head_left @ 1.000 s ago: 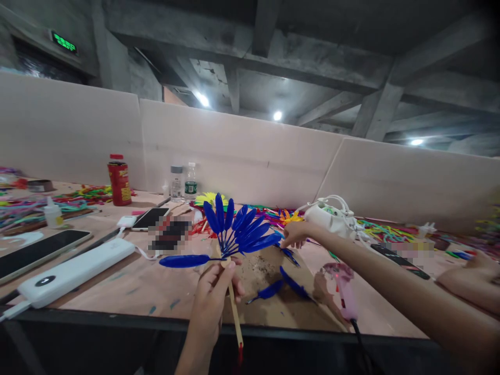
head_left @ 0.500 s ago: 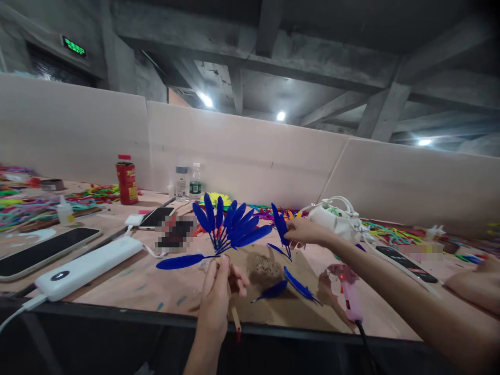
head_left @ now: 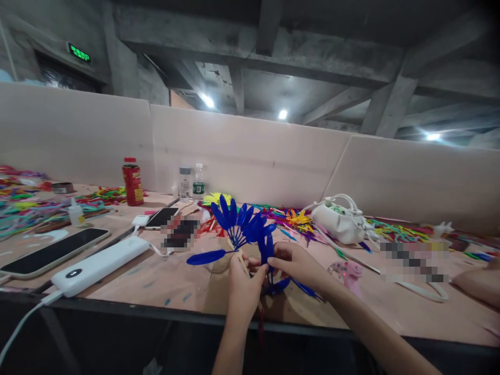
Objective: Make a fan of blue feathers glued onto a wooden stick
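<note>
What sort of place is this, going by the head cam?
Likely a makeshift craft workspace, possibly a basement: bare concrete beams overhead, colourful craft strips strewn across a worktable, and a fan of blue feathers being handled in front.

blue feathers [head_left: 244, 219] fanned atop a wooden stick [head_left: 242, 262]

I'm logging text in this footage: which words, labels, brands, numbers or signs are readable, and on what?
"EXIT": green sign, lower line, soft; characters above blurred.
Too blurred: lettering on red bottle, display on power bank.
Too small: green label, small white bottle.
</note>
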Motion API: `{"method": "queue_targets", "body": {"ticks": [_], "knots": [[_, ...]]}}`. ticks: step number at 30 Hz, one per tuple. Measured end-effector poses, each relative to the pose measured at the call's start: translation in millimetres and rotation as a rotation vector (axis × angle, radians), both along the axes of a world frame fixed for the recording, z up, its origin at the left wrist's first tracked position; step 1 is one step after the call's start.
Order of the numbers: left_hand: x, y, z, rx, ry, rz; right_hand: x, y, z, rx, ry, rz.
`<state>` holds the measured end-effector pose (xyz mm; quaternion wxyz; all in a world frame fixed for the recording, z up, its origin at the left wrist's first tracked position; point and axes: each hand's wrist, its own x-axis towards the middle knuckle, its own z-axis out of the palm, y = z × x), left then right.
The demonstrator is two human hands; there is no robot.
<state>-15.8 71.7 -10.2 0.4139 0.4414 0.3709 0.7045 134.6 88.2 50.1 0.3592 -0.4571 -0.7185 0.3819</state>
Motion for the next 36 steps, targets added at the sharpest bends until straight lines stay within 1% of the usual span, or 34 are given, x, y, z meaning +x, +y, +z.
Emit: {"method": "queue_targets", "body": {"ticks": [4,9,14,17,19,22,24,28,32,34,36], "knots": [[-4,-3,3.0,-0.004,0.044,0.102,-4,-3,-10.2,-0.055,0.182,-0.062],[-5,-5,5.1,-0.034,0.077,0.180,4,-4,-28.7,-0.077,0.432,-0.237],[-6,-4,6.4,-0.037,0.091,0.240,13,-14,-55.0,0.056,0.712,-0.458],[-7,-4,8.6,-0.031,0.089,0.270,14,-28,-63.9,0.153,0.840,-0.588],[-6,-3,9.7,-0.035,0.103,0.245,14,-37,-65.5,0.212,0.895,-0.643],[-2,1,8.2,-0.052,0.145,0.196,10,-46,-64.3,0.274,0.924,-0.647],[0,4,5.9,-0.052,0.184,0.192,8,-47,-63.0,0.293,0.918,-0.645],[-2,3,6.2,-0.003,0.288,0.257,7,-46,-60.7,0.303,0.909,-0.677],[-3,-6,15.0,0.045,0.357,0.325,9,-49,-55.5,0.337,0.866,-0.684],[-1,-10,17.4,0.041,0.345,0.285,10,-51,-51.9,0.357,0.845,-0.682],[5,-13,15.8,0.028,0.310,0.168,8,-52,-48.8,0.369,0.848,-0.673]]}}
